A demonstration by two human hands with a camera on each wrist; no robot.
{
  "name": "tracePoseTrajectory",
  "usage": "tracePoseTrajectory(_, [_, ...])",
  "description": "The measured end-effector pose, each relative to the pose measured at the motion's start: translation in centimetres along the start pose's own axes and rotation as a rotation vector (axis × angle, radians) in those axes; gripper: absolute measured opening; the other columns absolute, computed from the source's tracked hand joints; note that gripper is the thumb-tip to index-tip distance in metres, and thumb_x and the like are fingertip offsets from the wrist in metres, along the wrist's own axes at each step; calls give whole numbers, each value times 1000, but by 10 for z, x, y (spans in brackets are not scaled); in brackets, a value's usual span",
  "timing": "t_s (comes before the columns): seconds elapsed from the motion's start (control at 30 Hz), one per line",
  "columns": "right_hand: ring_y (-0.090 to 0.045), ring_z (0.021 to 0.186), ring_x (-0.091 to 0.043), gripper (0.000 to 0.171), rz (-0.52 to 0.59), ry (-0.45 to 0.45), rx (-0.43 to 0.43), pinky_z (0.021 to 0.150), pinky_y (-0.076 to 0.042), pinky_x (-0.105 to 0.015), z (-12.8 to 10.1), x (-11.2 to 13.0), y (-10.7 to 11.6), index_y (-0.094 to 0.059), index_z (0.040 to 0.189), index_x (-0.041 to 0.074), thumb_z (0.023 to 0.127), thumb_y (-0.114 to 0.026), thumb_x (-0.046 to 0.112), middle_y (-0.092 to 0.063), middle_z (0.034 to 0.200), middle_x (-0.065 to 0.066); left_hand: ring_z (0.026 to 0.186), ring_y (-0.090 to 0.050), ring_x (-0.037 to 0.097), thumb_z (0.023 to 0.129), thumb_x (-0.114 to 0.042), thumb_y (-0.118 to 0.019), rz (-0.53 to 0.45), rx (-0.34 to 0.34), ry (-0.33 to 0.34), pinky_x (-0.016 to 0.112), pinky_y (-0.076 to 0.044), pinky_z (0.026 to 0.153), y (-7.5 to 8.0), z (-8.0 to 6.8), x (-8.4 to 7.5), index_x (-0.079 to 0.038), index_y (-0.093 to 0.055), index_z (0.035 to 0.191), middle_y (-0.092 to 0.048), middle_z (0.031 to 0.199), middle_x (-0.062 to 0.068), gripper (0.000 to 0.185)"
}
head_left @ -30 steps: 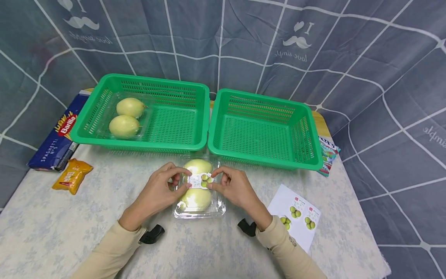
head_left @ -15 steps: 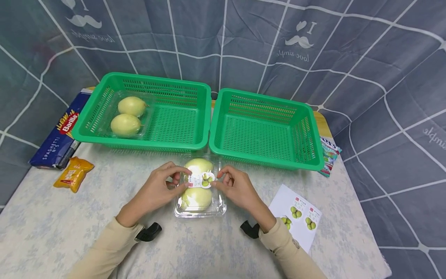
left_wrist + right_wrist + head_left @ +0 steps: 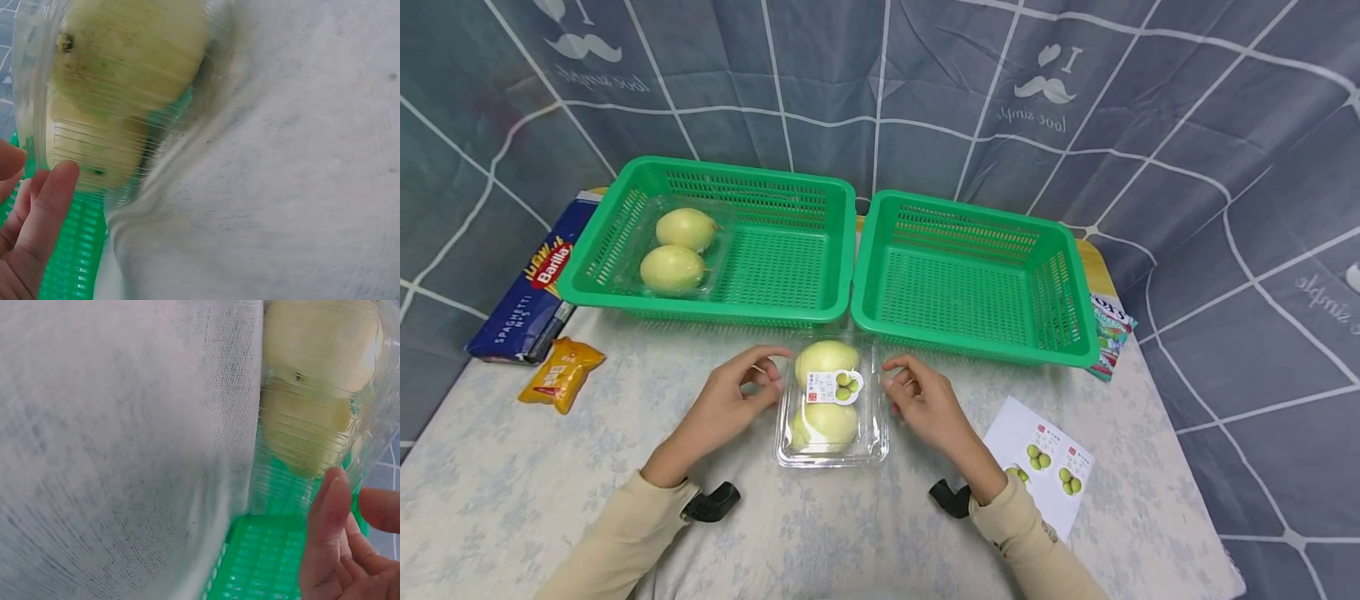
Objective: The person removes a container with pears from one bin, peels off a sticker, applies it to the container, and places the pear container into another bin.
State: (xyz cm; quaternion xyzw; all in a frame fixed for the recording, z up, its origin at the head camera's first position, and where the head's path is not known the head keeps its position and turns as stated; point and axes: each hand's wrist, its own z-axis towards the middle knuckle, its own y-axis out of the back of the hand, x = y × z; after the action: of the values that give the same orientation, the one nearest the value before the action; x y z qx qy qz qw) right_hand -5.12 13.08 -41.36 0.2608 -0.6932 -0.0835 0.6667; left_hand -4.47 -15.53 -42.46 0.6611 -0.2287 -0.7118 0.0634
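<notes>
Pale floral tablecloth (image 3: pixel 512 467) is carrying a clear plastic clamshell of two yellow-green fruits (image 3: pixel 830 403) near its middle, label (image 3: pixel 834 386) already stuck on, while left hand (image 3: pixel 730 406) and right hand (image 3: pixel 922 402) are flanking it, fingers loosely curled, grasping nothing; both green baskets (image 3: pixel 970 275) are waiting at the far edge, the right one empty.

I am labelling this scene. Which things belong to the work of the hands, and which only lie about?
In work: fruit box, its sticker, sticker sheet, left basket, right basket, left hand, right hand.

Lying about: spaghetti box, orange packet, candy bag.
</notes>
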Motion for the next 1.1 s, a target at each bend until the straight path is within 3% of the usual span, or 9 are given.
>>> tracePoseTrajectory(0.3, [-71,81,-31,39,57,-38,13,62,-61,-35,0,-8,-2,-52,140,7,101,-58,13,-66,110,-19,76,-66,9,98,0,-58,-64,67,75,31,-62,66,0,-2,5,-8,-44,147,-58,106,20,52])
tracePoseTrajectory(0.7, [-68,77,-26,54,172,-71,47,62,-61,-43,1,-7,-4,-40,151,7,101,-59,12,-67,112,-23,73,-62,4,100,0,-52,-146,96,136,30,-63,66,0,0,2,-2,-27,157,-57,109,25,62])
tracePoseTrajectory(1.1, [-60,76,-14,57,277,-148,115,62,-56,-27,0,-4,-2,-35,154,8,101,-57,12,-59,117,-20,72,-62,1,100,-1,-52,-215,140,145,32,-62,65,1,0,6,0,-25,157,-54,111,26,64])
